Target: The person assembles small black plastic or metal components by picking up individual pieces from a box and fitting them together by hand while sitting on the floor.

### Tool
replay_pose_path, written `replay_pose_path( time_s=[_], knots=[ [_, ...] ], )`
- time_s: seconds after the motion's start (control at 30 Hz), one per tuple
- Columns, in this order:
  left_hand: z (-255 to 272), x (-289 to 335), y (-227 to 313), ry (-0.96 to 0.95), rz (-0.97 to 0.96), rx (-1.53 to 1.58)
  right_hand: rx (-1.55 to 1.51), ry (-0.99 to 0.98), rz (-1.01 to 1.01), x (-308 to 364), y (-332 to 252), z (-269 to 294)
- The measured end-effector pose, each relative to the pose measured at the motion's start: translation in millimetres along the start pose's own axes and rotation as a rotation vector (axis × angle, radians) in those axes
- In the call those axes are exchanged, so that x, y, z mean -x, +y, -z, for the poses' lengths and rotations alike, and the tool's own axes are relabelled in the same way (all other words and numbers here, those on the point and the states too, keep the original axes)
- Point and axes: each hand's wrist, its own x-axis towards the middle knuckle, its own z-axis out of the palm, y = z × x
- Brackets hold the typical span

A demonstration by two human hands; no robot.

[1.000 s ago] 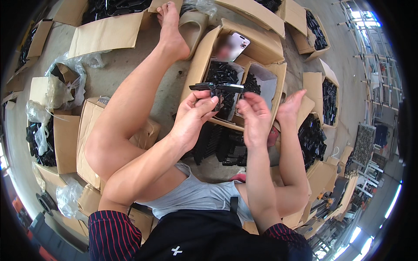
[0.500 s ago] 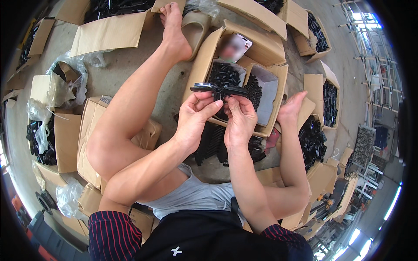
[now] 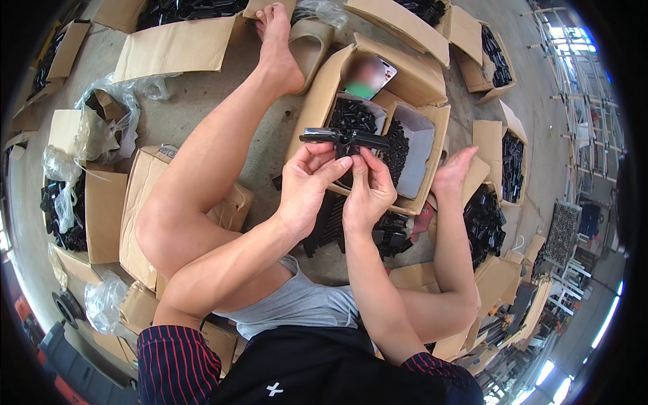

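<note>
Between my two hands, a black T-shaped plastic part (image 3: 344, 139) is held up, its two arms spread left and right and a short stem pointing down toward me. My left hand (image 3: 307, 185) pinches its left arm and stem between thumb and fingers. Close against it, my right hand (image 3: 368, 192) has thumb and fingertips pressed on the stem and the right arm. Just beyond stands an open cardboard box (image 3: 432, 162) with small black parts (image 3: 352, 116) in one compartment and finer black pieces (image 3: 395, 150) in a grey-lined one. Whether the fingertips hide a smaller piece, I cannot tell.
A phone (image 3: 386, 75) leans inside the box's far end. Black comb-like parts (image 3: 325, 226) lie on the floor between my legs. Open boxes of black parts (image 3: 484, 223) stand around, with a flattened carton (image 3: 145, 209) on the left and a tan slipper (image 3: 310, 50) ahead.
The T-shaped part has tilted, so more of its front and stem shows. My right hand has shifted slightly left, closer to my left, and its fingers have drawn in.
</note>
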Motion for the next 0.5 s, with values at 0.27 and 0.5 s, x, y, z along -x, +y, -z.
replay_pose_path(
  time_s=[0.27,0.5],
  knots=[
    [-1.7,0.5,1.2,0.003,-0.003,0.013,-0.107,-0.079,-0.128,-6.1,-6.7,3.3],
    [-1.4,1.0,1.0,0.0,0.006,0.024,-0.185,-0.092,-0.277,-9.2,-6.2,5.3]
  ],
)
